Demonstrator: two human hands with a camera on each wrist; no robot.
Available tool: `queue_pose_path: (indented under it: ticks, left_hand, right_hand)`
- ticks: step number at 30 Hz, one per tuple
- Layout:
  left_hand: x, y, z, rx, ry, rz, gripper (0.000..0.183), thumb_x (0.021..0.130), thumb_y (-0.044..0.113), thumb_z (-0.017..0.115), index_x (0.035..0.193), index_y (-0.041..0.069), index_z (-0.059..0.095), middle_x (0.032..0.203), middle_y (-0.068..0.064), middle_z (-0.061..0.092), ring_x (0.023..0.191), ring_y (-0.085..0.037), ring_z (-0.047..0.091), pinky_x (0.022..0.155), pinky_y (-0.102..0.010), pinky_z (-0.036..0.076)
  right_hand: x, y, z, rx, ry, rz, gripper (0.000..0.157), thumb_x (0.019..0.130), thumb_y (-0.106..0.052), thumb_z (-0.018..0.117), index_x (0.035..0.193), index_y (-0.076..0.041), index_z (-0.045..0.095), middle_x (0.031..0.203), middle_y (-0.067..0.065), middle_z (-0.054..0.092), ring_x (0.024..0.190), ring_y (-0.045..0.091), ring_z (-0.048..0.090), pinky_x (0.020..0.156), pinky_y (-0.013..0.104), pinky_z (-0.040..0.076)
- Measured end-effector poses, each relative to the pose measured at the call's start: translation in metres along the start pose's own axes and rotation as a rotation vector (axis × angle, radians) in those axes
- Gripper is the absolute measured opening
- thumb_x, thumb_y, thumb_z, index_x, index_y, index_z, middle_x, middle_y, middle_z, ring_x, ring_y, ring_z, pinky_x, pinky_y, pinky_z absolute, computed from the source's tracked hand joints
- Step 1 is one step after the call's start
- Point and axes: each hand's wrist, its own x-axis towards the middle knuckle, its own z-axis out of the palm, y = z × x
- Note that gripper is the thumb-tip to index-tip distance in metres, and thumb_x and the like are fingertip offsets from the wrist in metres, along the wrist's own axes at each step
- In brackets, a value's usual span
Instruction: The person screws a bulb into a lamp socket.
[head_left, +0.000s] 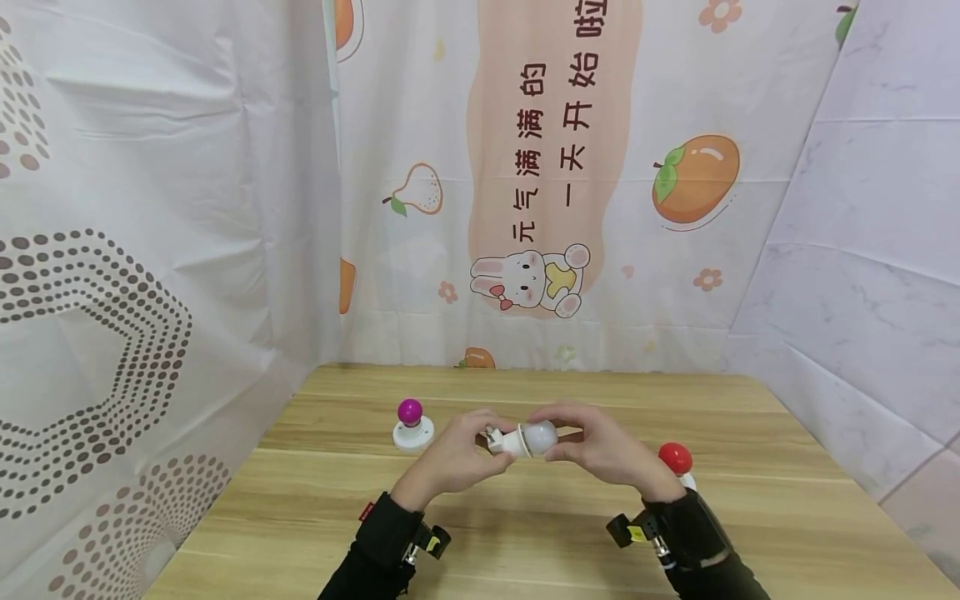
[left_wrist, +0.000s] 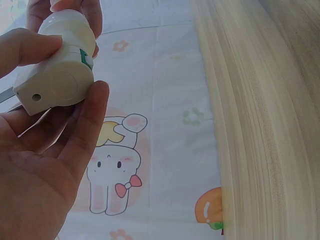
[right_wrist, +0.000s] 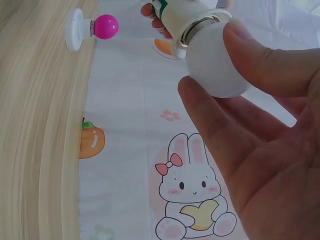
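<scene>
Above the middle of the table, my left hand (head_left: 456, 457) grips a white plug-in lamp socket (head_left: 512, 442) by its body. Metal plug prongs stick out at the socket's left end. My right hand (head_left: 600, 446) holds a round white light bulb (head_left: 540, 437) between thumb and fingers. In the right wrist view the bulb (right_wrist: 215, 65) sits at the mouth of the socket (right_wrist: 180, 22), with a strip of its metal base showing at the rim. The left wrist view shows the socket's flat end (left_wrist: 60, 82), with a small hole and a green mark.
Behind my left hand, a magenta bulb (head_left: 410, 412) stands in a round white base (head_left: 413, 437) on the wooden table (head_left: 300, 500). A red bulb (head_left: 676, 457) stands to the right, its white base partly hidden by my right wrist. Printed curtains (head_left: 420, 275) surround the table.
</scene>
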Motion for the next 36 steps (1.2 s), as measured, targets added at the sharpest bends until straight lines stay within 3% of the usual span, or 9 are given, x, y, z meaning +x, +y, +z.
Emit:
queue_pose_path:
  ticks: [7, 16, 26, 36]
  left_hand:
    - [0.0007, -0.0002, 0.0005, 0.000, -0.004, -0.006, 0.027, 0.089, 0.013, 0.075, 0.116, 0.010, 0.073, 0.110, 0.004, 0.068, 0.095, -0.010, 0.061, 0.086, -0.046, 0.058]
    - [0.0009, 0.0014, 0.0004, 0.019, -0.012, -0.015, 0.028, 0.089, 0.014, 0.076, 0.117, 0.011, 0.073, 0.110, 0.006, 0.068, 0.095, -0.008, 0.062, 0.085, -0.029, 0.057]
    - [0.0005, 0.0012, 0.0014, 0.021, -0.021, -0.004, 0.030, 0.089, 0.013, 0.076, 0.118, 0.009, 0.072, 0.109, 0.005, 0.068, 0.094, -0.007, 0.062, 0.084, -0.027, 0.056]
    - [0.0010, 0.0015, 0.0019, 0.027, -0.022, -0.008, 0.030, 0.090, 0.013, 0.076, 0.119, 0.008, 0.072, 0.107, 0.004, 0.067, 0.094, -0.008, 0.062, 0.084, -0.027, 0.057]
  right_hand:
    - [-0.0003, -0.0005, 0.0005, -0.022, 0.009, 0.016, 0.044, 0.087, 0.000, 0.077, 0.129, -0.003, 0.067, 0.126, 0.011, 0.065, 0.115, 0.035, 0.061, 0.089, 0.031, 0.058]
    - [-0.0014, -0.0027, 0.0000, -0.028, -0.003, 0.032, 0.044, 0.088, -0.004, 0.077, 0.131, -0.001, 0.066, 0.127, 0.012, 0.066, 0.113, 0.036, 0.062, 0.087, 0.031, 0.059]
    - [-0.0020, -0.0049, -0.0011, -0.074, -0.016, 0.045, 0.043, 0.089, -0.008, 0.077, 0.131, -0.006, 0.068, 0.124, 0.009, 0.068, 0.108, 0.029, 0.065, 0.086, 0.031, 0.059]
    - [-0.0016, -0.0022, -0.0018, -0.090, -0.011, 0.050, 0.043, 0.089, -0.010, 0.077, 0.130, -0.006, 0.068, 0.124, 0.010, 0.068, 0.109, 0.031, 0.065, 0.086, 0.031, 0.059]
